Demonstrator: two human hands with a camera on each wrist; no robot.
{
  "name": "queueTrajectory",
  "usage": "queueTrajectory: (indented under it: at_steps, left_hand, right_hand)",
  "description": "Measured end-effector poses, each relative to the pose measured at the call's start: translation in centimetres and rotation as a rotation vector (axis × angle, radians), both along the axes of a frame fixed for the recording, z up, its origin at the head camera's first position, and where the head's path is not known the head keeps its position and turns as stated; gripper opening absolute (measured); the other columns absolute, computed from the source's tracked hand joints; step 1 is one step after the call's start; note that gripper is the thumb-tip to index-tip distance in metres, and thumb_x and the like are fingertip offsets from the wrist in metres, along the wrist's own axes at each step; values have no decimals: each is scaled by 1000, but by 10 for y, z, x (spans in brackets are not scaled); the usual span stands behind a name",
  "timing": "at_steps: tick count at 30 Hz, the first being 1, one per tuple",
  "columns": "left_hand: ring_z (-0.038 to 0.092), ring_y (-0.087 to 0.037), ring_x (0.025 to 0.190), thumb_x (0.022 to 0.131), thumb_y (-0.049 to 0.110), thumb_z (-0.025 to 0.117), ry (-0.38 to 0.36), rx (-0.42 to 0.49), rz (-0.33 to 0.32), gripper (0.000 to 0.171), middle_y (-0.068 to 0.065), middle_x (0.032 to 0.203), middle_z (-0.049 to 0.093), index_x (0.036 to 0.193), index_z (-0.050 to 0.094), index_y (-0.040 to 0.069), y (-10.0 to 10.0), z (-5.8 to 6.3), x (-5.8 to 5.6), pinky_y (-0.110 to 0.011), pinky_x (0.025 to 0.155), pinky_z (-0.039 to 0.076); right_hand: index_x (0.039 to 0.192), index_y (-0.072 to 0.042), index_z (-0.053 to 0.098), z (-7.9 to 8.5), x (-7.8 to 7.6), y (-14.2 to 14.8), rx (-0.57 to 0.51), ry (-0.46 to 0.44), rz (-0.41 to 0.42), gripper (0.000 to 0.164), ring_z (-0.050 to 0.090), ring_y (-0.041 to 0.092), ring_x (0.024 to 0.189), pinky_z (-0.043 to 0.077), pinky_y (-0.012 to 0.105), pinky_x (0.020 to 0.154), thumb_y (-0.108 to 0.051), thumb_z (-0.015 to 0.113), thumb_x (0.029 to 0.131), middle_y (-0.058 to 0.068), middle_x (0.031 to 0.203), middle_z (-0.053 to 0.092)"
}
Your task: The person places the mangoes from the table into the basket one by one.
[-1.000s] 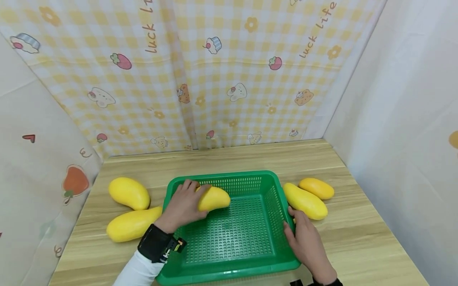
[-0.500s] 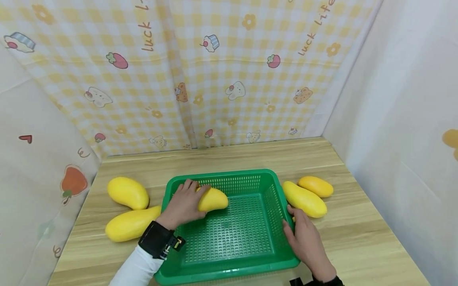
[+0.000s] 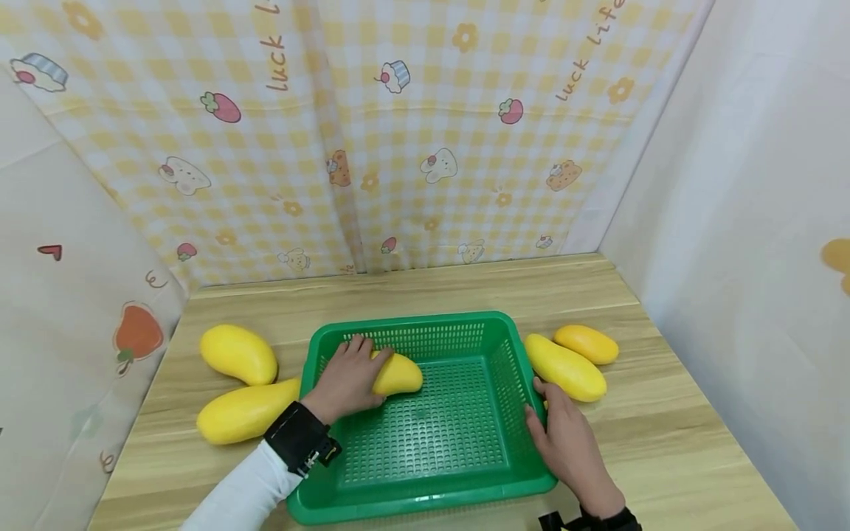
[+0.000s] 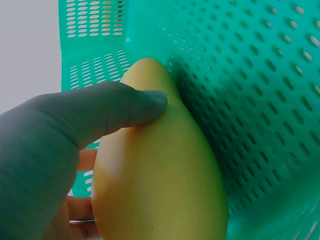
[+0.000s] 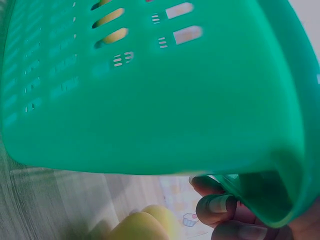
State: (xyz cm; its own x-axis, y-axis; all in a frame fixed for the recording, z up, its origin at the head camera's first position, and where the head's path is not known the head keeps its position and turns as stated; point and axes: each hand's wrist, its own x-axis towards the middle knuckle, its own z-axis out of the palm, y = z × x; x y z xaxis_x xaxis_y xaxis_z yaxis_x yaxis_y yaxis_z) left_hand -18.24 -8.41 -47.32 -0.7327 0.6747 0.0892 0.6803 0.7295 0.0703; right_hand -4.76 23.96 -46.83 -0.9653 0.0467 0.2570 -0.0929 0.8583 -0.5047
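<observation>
A green plastic basket with slotted walls stands on the table. Inside its back left part, my left hand holds a yellow mango. The left wrist view shows the thumb lying across the mango, with fingers on its far side. My right hand grips the right rim of the basket. Its fingers curl under the rim of the basket in the right wrist view. The left palm hides one end of the mango.
Left of the basket lie a kidney-shaped yellow mango and a longer one. A long yellow mango and a smaller orange-yellow one lie to its right. A checked cloth hangs behind the wooden table.
My left hand and the mango have sunk slightly lower in the basket. My right hand keeps its grip on the rim.
</observation>
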Motion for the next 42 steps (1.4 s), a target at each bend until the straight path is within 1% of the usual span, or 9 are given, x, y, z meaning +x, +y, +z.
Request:
queueTrajectory:
  at_steps: [4, 10, 14, 17, 20, 24, 30, 36, 42]
  left_hand:
    - [46, -37, 106, 69, 40, 83, -36, -12, 11, 72, -19, 111, 54, 129, 57, 9, 2, 1, -1, -54, 89, 41]
    - [47, -35, 105, 70, 40, 83, -83, -12, 17, 73, -19, 113, 54, 130, 55, 9, 2, 1, -2, -51, 86, 43]
    - [47, -37, 107, 70, 40, 83, -90, -5, 24, 74, -21, 114, 54, 131, 55, 8, 2, 1, -2, -52, 87, 43]
    - [48, -37, 108, 70, 41, 83, -82, -4, 31, 75, -21, 116, 52, 130, 54, 7, 1, -1, -1, -52, 87, 44]
    - [48, -36, 106, 69, 41, 84, -61, 1, 23, 75, -20, 115, 51, 129, 55, 7, 0, -4, -1, -50, 84, 45]
    - [48, -34, 105, 69, 41, 85, -49, 2, 11, 77, -18, 115, 50, 131, 54, 7, 0, -6, -1, -48, 83, 45]
    - [47, -34, 107, 69, 42, 84, -64, 6, 9, 79, -17, 117, 50, 133, 52, 7, 2, -6, -1, -48, 85, 44]
    - [47, -34, 109, 67, 43, 85, -93, 30, 13, 82, -16, 118, 50, 133, 52, 6, -2, -5, 0, -50, 86, 43]
    - [46, -32, 106, 67, 44, 85, -118, 40, -11, 82, -14, 118, 50, 133, 53, 7, -7, 1, -2, -50, 83, 43]
  right_hand:
    - [123, 11, 50, 2, -2, 0, 7, 4, 9, 41, 60, 31, 95, 52, 48, 76, -5, 65, 88, 27, 119, 57]
    - [123, 10, 50, 2, -5, 0, 3, -2, 8, 41, 60, 30, 93, 52, 47, 74, -4, 65, 88, 26, 120, 57]
    - [123, 10, 50, 2, -5, 0, 1, -6, 8, 40, 59, 30, 92, 52, 46, 73, -4, 65, 88, 26, 120, 57]
    - [124, 10, 50, 2, -6, 0, 6, -11, 13, 41, 59, 29, 90, 52, 45, 73, -4, 65, 88, 25, 117, 58]
    - [123, 9, 50, 3, -7, -1, 10, -12, 18, 41, 59, 28, 89, 51, 45, 73, -4, 66, 88, 25, 116, 58]
    - [122, 10, 51, 4, -7, -1, 3, -5, 22, 40, 59, 28, 89, 52, 44, 72, -4, 66, 88, 26, 118, 58]
    - [121, 9, 51, 4, -5, 2, -8, 2, 22, 38, 59, 28, 89, 52, 43, 71, -5, 65, 89, 25, 119, 59]
    - [122, 9, 51, 3, -3, 1, -24, -19, 21, 38, 58, 26, 88, 51, 41, 70, -5, 64, 89, 23, 117, 59]
    - [122, 9, 50, -1, -1, 3, -32, -8, 14, 38, 59, 24, 87, 52, 40, 69, -6, 64, 89, 24, 117, 59]
